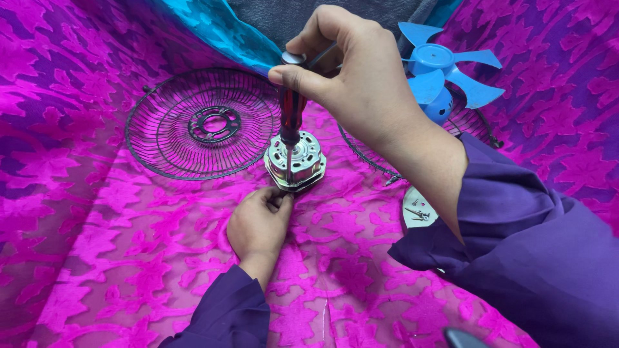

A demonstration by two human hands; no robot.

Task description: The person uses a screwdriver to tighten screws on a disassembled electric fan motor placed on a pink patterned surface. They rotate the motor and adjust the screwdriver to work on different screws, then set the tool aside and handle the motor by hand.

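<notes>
Silver metal fan motor (295,161), upright; red-handled screwdriver (290,116) standing on top.

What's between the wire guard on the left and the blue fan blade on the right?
In the head view, the motor sits between the guard and the blade, with the right hand holding a screwdriver upright on it.

Left hand (258,222) and right hand (361,77), both bare; each arm wears a loose, long purple sleeve (516,238) reaching the wrist.
</notes>
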